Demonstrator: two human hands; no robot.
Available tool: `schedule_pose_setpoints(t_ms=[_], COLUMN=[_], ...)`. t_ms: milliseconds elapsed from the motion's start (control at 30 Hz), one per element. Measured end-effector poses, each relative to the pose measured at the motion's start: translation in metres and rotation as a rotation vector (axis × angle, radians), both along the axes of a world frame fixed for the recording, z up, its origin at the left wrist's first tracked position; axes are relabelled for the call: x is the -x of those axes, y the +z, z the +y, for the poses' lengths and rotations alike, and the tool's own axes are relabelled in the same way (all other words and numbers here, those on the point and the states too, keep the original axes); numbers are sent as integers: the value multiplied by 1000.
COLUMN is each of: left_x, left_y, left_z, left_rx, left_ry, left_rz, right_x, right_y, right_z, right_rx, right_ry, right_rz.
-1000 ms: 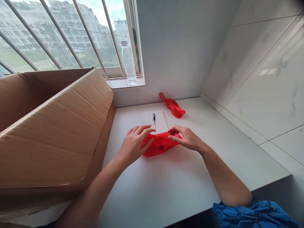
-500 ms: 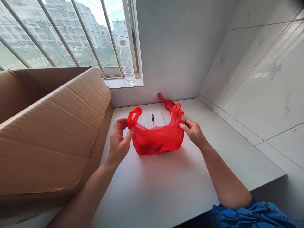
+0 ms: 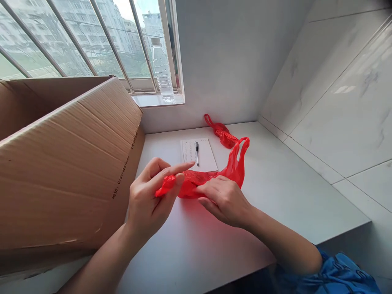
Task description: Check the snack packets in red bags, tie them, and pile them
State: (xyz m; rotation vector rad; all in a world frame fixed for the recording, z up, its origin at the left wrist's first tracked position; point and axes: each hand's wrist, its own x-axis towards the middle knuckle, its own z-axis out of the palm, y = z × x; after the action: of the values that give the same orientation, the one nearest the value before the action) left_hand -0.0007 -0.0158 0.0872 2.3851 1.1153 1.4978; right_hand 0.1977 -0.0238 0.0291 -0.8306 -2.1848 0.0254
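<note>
Gently, left hand point(image 3: 147, 200) pinched shut on one end of the thin red plastic carrier bag point(image 3: 196, 179), right hand point(image 3: 225, 200) closed over its middle, just this side of the white paper notepad point(image 3: 204, 157), pull taut and press air out.

A cardboard box point(image 3: 70, 163) stands left on the surface point(image 3: 214, 245). A pen point(image 3: 197, 151) lies on a paper sheet point(image 3: 206, 157), a bunched red bag point(image 3: 225, 135) near it; 1 bottle point(image 3: 161, 69) on the windowsill point(image 3: 159, 100).
</note>
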Motion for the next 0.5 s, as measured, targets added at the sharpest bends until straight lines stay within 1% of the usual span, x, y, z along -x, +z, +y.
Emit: schedule_pose_setpoints(t_ms=[67,100,167,233,267,300,367,433,467,500], left_x=[0,0,1,3,5,7,11,11,8,5], left_y=[2,3,4,3,3,3,3,5,6,6], left_z=[-2,-2,-1,3,5,8,11,11,8,4], left_rx=[94,173,341,432,420,370,219,66,-6,-75], left_ry=[-12,-33,-83,-77,-42,11,146,269,300,290], left_rz=[-48,-101,-231,-284,-247,-166,61,259,324,370], right_x=[1,-2,-10,-23,-29,-34,-43,-47,-47,-47], right_y=[-7,-9,-8,-2,1,4,7,7,5,3], right_z=[4,6,8,8,7,5,3,2,3,3], right_rx=[195,301,503,635,671,695,736,781,796,795], right_ry=[-86,-151,-288,-345,-336,-304,-215,-160,-140,-126], right_rz=[-50,-61,-74,-94,-106,-114,-111,-114,-117,-115])
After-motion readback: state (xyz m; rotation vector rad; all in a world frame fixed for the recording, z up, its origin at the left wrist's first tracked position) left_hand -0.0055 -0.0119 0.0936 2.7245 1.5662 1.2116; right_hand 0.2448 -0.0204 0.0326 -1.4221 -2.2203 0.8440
